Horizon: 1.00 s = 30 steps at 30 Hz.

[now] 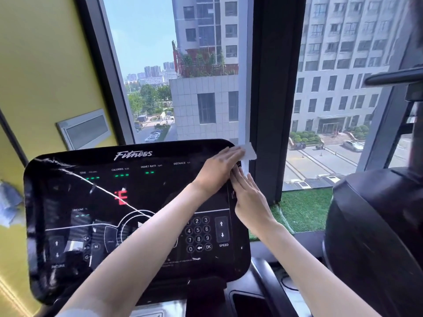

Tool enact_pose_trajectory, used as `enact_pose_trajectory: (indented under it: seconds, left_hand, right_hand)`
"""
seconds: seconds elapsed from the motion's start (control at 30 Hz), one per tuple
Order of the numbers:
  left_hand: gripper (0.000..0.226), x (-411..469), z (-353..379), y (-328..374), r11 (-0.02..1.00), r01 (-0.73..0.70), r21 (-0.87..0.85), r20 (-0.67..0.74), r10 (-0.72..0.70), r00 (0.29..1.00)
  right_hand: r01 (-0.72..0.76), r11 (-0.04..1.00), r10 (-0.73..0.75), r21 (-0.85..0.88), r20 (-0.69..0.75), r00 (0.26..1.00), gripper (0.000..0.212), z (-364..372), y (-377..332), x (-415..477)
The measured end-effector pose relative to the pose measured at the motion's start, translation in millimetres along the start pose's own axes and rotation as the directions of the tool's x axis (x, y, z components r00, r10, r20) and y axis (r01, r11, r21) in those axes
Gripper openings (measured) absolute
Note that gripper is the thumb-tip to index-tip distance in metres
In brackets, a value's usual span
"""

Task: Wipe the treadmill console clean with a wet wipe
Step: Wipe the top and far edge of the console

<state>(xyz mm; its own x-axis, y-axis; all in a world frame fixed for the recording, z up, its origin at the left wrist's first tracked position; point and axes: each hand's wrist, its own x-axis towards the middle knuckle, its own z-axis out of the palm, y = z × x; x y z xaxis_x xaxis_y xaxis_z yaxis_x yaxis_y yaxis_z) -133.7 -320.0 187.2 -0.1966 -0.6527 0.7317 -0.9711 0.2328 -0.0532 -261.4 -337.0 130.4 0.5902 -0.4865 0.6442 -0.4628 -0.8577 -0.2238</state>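
Note:
The black treadmill console (pixel 128 202) fills the lower left, with a lit display, a number keypad and a "Fitness" logo. My left hand (pixel 217 170) lies flat on its upper right corner, pressing a white wet wipe (pixel 249 152) whose edge sticks out past the fingertips and the console's rim. My right hand (pixel 250 199) rests just below it against the console's right edge, fingers straight and together, holding nothing. Both forearms reach up from the bottom of the view and cover part of the panel.
A blurred blue-white object (pixel 9 207) sits at the left edge by the yellow wall. A black window pillar (pixel 274 99) stands right behind the console's corner. Another dark machine (pixel 370 236) is on the right, beside a strip of green turf (pixel 304 209).

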Motion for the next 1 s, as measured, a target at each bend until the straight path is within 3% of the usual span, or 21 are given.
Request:
enact_pose_trajectory:
  seconds: [0.13,0.17,0.27,0.33,0.5,0.57,0.63,0.73,0.87,0.93,1.0]
  left_hand:
    - [0.052,11,-4,-25,0.965,0.247,-0.083,-0.188,-0.259,0.948]
    - [0.052,10,-6,-23,0.965,0.249,-0.087,-0.185,-0.261,0.947]
    - [0.057,-7,-4,-11,1.000,-0.009,-0.014,-0.022,0.009,1.000]
    - [0.061,-8,-10,-17,0.994,-0.113,0.004,0.087,0.112,0.990]
    - [0.062,8,-10,-32,0.985,0.175,0.003,0.001,-0.175,0.985]
    - [0.065,-8,-2,-20,1.000,0.023,0.009,0.085,-0.024,0.996]
    - [0.069,-27,1,-10,0.986,-0.166,-0.032,0.220,0.169,0.961]
    - [0.067,-18,-4,-17,0.992,-0.127,-0.007,0.225,0.125,0.966]
    - [0.061,-9,-4,-14,0.999,0.041,-0.016,0.067,-0.039,0.997]
    - [0.060,-27,6,-7,0.996,-0.085,-0.015,0.158,0.086,0.984]
    - [0.061,-45,9,-2,0.960,-0.277,-0.034,0.318,0.273,0.908]
  right_hand:
    - [0.011,1.000,-0.011,-0.017,0.002,1.000,0.074,3,5,0]
    - [0.011,1.000,-0.011,-0.012,0.007,1.000,0.075,3,5,0]
    - [0.009,1.000,-0.010,0.025,0.030,0.999,0.073,1,8,0]
    - [0.021,0.999,-0.023,0.048,0.039,0.999,0.071,-1,9,-1]
    - [-0.011,0.999,0.014,0.039,-0.072,0.997,0.081,9,15,-14]
    - [-0.060,0.997,0.066,0.038,-0.150,0.987,0.083,18,17,-30]
    - [-0.083,0.996,0.088,0.038,-0.172,0.981,0.082,26,17,-48]
    - [-0.049,0.998,0.053,0.036,-0.134,0.990,0.080,30,15,-62]
    - [-0.067,0.997,0.070,0.024,-0.113,0.991,0.076,31,14,-63]
    - [-0.096,0.995,0.098,0.029,-0.109,0.989,0.074,30,11,-64]
    - [-0.110,0.993,0.113,0.037,-0.099,0.989,0.071,28,9,-66]
